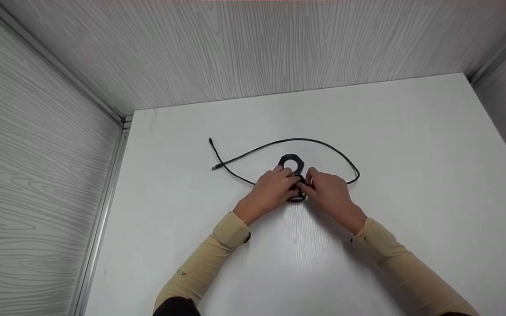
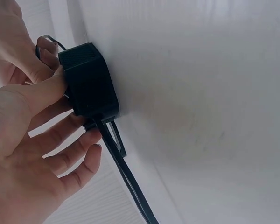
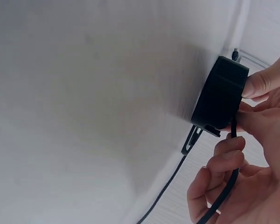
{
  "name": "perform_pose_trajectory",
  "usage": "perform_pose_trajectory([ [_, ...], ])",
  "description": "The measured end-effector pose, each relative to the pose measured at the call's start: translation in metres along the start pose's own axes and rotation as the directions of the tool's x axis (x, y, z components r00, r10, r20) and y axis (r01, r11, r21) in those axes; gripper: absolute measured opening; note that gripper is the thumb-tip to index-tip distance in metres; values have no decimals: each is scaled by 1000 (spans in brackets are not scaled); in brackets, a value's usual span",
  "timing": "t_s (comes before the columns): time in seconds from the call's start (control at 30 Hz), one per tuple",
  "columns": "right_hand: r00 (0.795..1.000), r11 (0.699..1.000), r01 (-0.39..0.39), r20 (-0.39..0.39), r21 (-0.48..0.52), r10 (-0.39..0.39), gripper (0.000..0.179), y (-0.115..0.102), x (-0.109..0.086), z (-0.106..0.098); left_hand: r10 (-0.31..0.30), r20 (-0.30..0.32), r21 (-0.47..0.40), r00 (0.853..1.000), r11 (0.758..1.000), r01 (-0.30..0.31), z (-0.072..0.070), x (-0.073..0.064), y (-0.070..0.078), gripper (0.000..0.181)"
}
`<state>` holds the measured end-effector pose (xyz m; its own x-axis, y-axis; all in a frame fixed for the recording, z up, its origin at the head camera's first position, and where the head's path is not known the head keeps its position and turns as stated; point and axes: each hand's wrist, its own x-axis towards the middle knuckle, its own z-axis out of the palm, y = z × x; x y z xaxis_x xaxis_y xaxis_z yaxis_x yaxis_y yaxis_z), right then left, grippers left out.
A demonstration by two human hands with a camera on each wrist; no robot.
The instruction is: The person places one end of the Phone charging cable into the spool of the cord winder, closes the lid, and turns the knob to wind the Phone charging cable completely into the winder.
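A black case (image 2: 89,84) with a boxy body and an open ring part (image 1: 299,161) stands on the white table, between both hands. My left hand (image 1: 272,188) holds its body, thumb on one side and fingers underneath, as the left wrist view shows. A black cable (image 1: 299,139) runs out from both sides of the case. On the other side, my right hand (image 1: 330,193) pinches the cable (image 3: 228,184) close against the case. The spot where cable meets case is partly hidden by fingertips.
The cable makes a wide loop behind the hands. Its two ends, a USB plug (image 1: 216,166) and a smaller plug (image 1: 211,141), lie to the left, where the cable crosses itself. Wood-grain panels (image 1: 253,48) stand behind and on both sides of the white table (image 1: 169,175).
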<state>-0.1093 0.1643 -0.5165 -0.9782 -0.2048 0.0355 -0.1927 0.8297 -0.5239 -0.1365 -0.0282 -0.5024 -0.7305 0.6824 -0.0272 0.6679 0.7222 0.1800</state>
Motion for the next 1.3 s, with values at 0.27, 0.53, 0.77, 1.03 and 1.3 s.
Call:
perform_pose_trajectory([
  [0.27, 985, 987, -105, 153, 123, 86, 28, 2, 9, -8, -9, -6, -17, 1000, 1000, 9, 0, 0, 0, 30],
  [0.53, 922, 921, -254, 363, 295, 138, 35, 17, 22, -11, -57, 14, 8, 998, 998, 57, -2, 2, 1, 33],
  [0.77, 899, 871, -314, 413, 378, 146, 35, 28, 23, -12, -109, 31, 22, 994, 994, 108, -4, 4, 11, 30],
  [1.03, 892, 851, -310, 440, 423, 107, 25, 34, 25, -20, -124, 44, 12, 991, 992, 124, -8, 4, 12, 34],
  [1.3, 876, 842, -320, 475, 434, 87, 21, 32, 31, -25, -156, 46, 7, 987, 988, 156, -8, 2, 14, 32],
])
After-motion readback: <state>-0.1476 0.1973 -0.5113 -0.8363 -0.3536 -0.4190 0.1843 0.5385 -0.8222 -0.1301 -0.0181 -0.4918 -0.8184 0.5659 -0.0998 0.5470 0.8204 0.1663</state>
